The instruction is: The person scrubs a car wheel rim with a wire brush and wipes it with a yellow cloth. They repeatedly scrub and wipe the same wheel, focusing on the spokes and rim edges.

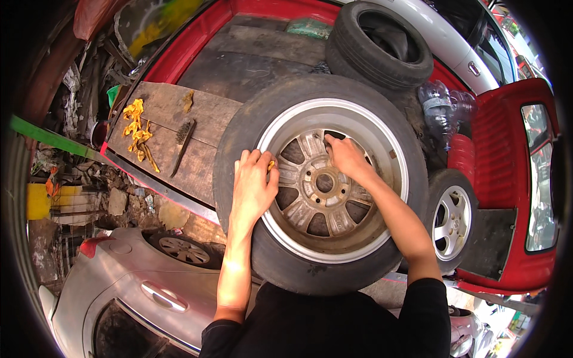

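A car wheel [382,235], a dull silver alloy rim with its tyre on, lies in front of me on the truck bed with the inner side of its spokes showing. My left hand [255,182] is closed at the rim's left edge. A small yellow rag [271,165] shows between its thumb and fingers; the rest is hidden. My right hand [346,156] reaches into the rim and grips a spoke near the top, its fingertips at a spoke opening. Left of the wheel, a wire brush [182,148] lies on a wooden board [206,113].
Crumpled yellow scraps [140,134] lie on the board's left side. A loose tyre [382,48] lies beyond the wheel, with clear plastic bottles [439,104] beside it. At right stands another wheel [452,221]. A silver car [125,262] is parked close at lower left.
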Demonstrator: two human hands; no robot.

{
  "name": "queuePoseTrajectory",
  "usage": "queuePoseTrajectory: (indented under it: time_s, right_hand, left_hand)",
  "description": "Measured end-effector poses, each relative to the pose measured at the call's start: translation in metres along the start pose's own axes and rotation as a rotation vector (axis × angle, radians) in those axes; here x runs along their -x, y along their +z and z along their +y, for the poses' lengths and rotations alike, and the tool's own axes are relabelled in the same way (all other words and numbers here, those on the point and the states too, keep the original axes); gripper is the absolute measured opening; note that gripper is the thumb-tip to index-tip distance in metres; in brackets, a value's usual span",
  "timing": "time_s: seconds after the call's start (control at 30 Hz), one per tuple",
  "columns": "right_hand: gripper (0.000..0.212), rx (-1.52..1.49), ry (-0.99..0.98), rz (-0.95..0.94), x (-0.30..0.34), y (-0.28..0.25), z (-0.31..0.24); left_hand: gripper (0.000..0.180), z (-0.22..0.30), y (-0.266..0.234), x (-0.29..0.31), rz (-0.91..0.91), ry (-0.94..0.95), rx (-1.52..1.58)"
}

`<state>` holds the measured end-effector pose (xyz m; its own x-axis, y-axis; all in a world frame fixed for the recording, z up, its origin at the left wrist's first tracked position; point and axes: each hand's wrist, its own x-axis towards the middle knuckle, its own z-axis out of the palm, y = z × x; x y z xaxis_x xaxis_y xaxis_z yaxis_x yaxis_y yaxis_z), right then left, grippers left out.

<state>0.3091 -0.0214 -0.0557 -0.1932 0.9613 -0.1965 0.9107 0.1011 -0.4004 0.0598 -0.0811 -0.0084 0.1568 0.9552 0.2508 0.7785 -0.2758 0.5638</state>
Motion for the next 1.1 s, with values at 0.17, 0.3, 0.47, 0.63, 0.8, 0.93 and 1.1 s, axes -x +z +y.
queuePoseTrajectory:
  time_s: [0.17, 0.3, 0.47, 0.63, 0.8, 0.93, 1.1]
  right_hand:
    - [0.04, 0.059, -0.074, -0.107, 0.005, 0.002, 0.013]
    - [0.036, -0.052, -0.04, 0.007, 0.005, 0.007, 0.02]
    - [0.035, -0.098, -0.034, 0.037, 0.036, 0.018, 0.03]
    - [0.034, -0.072, 0.008, 0.086, 0.051, 0.018, 0.036]
    - [0.035, -0.014, -0.129, 0.217, 0.032, 0.03, 0.029]
    - [0.043, 0.034, -0.086, 0.079, 0.034, 0.037, 0.03]
    - [0.046, 0.047, -0.105, 0.175, 0.032, 0.028, 0.03]
  left_hand:
    - [0.012, 0.0, 0.0, 0.001, -0.017, 0.009, 0.004]
    - [0.013, -0.001, 0.0, -0.001, -0.013, 0.0, -0.003]
    - [0.01, 0.0, -0.001, 0.0, -0.006, 0.004, -0.02]
    - [0.01, 0.0, 0.0, 0.0, -0.002, -0.005, -0.008]
    - [0.01, 0.002, 0.0, 0.0, -0.011, -0.005, -0.033]
    - [0.013, 0.003, 0.0, -0.001, -0.038, 0.015, -0.055]
    - [0.014, 0.002, -0.001, 0.0, -0.037, 0.009, -0.048]
